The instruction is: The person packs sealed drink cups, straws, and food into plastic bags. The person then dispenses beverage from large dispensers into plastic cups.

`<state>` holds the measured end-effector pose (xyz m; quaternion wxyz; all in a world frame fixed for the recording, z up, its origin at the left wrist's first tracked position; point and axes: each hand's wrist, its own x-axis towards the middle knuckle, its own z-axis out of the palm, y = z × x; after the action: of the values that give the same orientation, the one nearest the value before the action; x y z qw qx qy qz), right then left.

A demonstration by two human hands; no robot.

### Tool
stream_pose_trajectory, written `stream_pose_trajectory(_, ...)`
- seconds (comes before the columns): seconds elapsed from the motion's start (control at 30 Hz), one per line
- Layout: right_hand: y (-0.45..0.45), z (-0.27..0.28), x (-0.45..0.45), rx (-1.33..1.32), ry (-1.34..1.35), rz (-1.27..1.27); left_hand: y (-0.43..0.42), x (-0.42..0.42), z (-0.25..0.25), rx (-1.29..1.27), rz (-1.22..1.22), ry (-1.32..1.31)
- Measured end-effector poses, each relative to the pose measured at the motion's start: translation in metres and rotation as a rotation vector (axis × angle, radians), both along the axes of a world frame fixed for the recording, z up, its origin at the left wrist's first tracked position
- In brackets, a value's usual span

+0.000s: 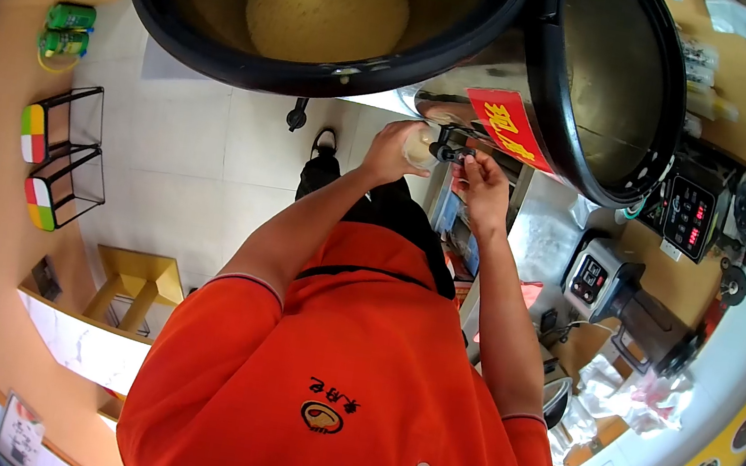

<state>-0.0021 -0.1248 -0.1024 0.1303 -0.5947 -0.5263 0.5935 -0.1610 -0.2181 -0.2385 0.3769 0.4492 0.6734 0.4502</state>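
My left hand (392, 152) is wrapped round a cup (420, 147) with something pale in it. The cup sits right by the mouth of a black tap (444, 152) on the front of a metal dispenser barrel with a red label (507, 126). With my right hand (482, 189) I pinch the tap's lever, fingers closed on it. Above my hands, a wide black-rimmed barrel (308, 81) holds a frothy yellowish liquid (329, 3). Whether liquid is running from the tap is too small to tell.
Another black tap (297, 115) juts out below the wide barrel. On the right counter are a blender (646, 324), a black appliance with red digits (690, 216) and plastic bags (627, 393). Stools (60, 156) and green bottles (68, 30) are at the left.
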Motion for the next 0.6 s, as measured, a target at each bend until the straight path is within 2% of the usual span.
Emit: stream_pose_trajectory(0.6, 0.002, 0.011, -0.007, -0.038, 0.02, -0.013, 0.0, -0.001, -0.002, 0.006, 0.023, -0.044)
